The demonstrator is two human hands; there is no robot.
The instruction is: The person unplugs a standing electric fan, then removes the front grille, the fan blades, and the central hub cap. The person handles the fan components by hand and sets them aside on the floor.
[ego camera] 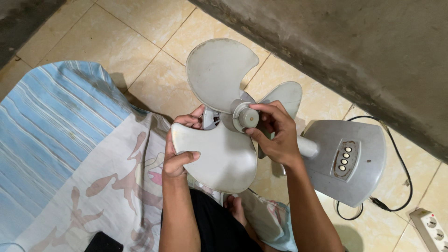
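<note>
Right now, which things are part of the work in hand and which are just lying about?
In hand:
- fan blade, gripped by left hand
- hub cap, pinched by right hand
- fan base

Lying about:
- striped cloth
- power strip
- black cord
- dark object, bottom edge

Left hand on fan blade, right hand on hub cap.
</note>
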